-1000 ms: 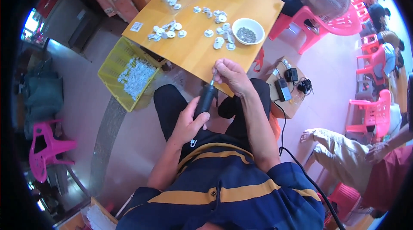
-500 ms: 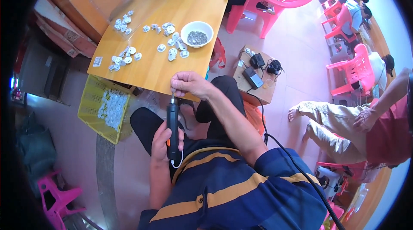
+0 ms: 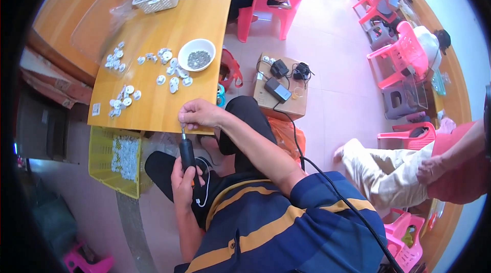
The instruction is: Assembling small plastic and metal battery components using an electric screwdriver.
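Note:
My left hand (image 3: 185, 183) is wrapped round a black electric screwdriver (image 3: 187, 151), its metal bit pointing up towards the table edge. At the bit's tip, the fingers of my right hand (image 3: 201, 113) are pinched together; whatever sits between them is too small to make out. A white cord (image 3: 207, 186) loops beside the screwdriver's lower end. On the wooden table (image 3: 153, 112), beyond my right hand, lie several small round white plastic parts (image 3: 174, 88) in loose groups. A white bowl (image 3: 182, 60) of small metal screws (image 3: 198, 59) stands near the table's right edge.
A yellow crate (image 3: 97, 160) of white pieces sits below the table's left side. At right, a cardboard box (image 3: 291, 109) carries power adapters (image 3: 277, 90); a black cable runs past my right arm. A white basket (image 3: 143, 2), pink chairs (image 3: 404, 53) and other people surround this place.
The whole view has shifted, so the table appears further left and lower. The screwdriver leans more to the left at its tip. Both hands keep their grips.

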Demonstrator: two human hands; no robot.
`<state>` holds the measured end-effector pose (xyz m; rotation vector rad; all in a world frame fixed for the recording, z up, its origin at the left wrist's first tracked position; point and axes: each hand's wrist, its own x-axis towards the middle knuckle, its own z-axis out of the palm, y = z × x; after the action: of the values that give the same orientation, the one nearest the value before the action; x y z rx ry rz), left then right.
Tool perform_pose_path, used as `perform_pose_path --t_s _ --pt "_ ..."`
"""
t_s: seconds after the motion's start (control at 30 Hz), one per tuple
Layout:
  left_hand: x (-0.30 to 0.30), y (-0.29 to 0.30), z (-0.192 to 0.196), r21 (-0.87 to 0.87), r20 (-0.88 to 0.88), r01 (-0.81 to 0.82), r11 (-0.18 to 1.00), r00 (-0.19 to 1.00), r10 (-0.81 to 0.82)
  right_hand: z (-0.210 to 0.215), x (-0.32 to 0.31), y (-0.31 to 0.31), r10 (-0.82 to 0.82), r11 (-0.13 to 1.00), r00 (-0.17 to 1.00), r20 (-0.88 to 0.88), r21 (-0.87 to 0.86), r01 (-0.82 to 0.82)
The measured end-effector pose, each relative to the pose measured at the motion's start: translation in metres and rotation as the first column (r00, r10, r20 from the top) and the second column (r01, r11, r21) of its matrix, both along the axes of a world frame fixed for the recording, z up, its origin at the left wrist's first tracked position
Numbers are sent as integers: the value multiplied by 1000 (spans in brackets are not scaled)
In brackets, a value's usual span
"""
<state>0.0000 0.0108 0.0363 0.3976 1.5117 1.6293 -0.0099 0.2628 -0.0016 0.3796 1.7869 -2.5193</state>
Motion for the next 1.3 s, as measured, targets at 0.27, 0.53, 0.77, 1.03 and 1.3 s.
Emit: perform_pose_path --t_s 0.27,0.53,0.77,1.03,1.3 --pt "5 4 5 223 337 -30 974 940 -48 -4 9 -3 34 992 997 -65 -121 -42" --pt "7 3 2 131 122 -56 990 992 39 -10 -2 -14 101 977 992 -71 -182 -113" --pt "-3 15 11 74 -51 -78 994 995 82 11 16 2 -323 944 933 -155 21 330" --pt "-13 -1 17 98 -39 -115 989 992 119 27 -22 10 -222 89 822 -525 828 553" --pt "1 -3 -4 89 -129 -100 991 985 111 16 -11 18 -211 64 873 -440 885 461"
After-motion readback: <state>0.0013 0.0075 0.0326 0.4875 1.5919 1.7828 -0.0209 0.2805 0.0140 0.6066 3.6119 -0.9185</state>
